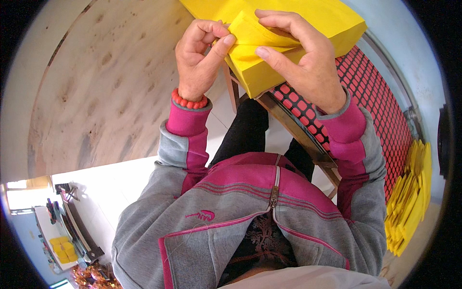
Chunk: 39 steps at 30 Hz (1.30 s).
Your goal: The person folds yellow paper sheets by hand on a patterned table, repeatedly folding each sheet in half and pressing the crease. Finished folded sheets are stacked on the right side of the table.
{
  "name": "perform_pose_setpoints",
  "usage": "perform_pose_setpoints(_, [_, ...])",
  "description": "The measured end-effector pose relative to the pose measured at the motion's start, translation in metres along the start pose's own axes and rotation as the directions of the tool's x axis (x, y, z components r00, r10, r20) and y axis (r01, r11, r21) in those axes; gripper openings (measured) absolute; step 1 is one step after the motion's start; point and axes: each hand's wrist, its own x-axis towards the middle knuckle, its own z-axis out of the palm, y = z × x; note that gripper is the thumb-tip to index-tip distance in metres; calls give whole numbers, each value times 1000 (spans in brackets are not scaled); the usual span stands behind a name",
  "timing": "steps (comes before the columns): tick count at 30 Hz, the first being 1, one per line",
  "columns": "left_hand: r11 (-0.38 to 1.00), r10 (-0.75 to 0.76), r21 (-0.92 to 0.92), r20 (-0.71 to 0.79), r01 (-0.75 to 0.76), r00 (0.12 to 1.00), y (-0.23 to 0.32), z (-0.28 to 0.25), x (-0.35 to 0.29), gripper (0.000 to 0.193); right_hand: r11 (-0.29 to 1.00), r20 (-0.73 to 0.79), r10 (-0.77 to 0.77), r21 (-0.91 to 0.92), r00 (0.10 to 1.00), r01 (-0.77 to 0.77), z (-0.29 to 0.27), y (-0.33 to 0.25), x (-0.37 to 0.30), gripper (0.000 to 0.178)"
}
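Note:
A bright yellow piece of cloth-like material (248,30), folded into a flap, is raised between my hands. It sits at the near end of a larger yellow block or stack (337,21) of what looks like the same material. My left hand (199,55), with a red bead bracelet at the wrist, pinches the flap's left edge between thumb and fingers. On the right, my right hand (308,60) is spread over the flap, thumb and fingers apart. Its thumb lies against the yellow surface below the fold; some fingertips are partly hidden by the flap.
A large wooden board (106,86) fills the left side. Below the yellow stack is a red-and-black patterned surface (370,91) with a wooden frame edge (293,125). More yellow pieces (409,202) are piled at the lower right. A shelf with yellow items (64,249) stands at lower left.

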Motion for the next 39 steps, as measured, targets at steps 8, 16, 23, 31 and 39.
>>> perform_pose_setpoints(8, [992, -95, 76, -92, 102, 991, 8, 5, -3, 24, 986, -19, -105, -135, 994, 101, 0, 7, -3, 22])
perform_pose_setpoints(16, [880, -95, 475, 231, -27, 968, 36, -5, 34, 36, 986, -133, -111, -141, 985, 92, 4, 11, -4, 15])
perform_pose_setpoints(23, [868, -140, 486, 432, -100, 891, 37, -2, 62, 29, 994, -137, 17, -101, 990, -31, -2, 5, -3, 16])
perform_pose_setpoints(31, [869, -59, 483, 325, -112, 944, 66, 13, 70, 29, 941, -426, -331, -210, 842, 264, -30, -14, -3, 18])
perform_pose_setpoints(39, [700, 223, 551, 436, -454, 872, 93, 51, 27, 32, 744, -245, 601, 521, 761, -419, -88, -21, -71, 51])
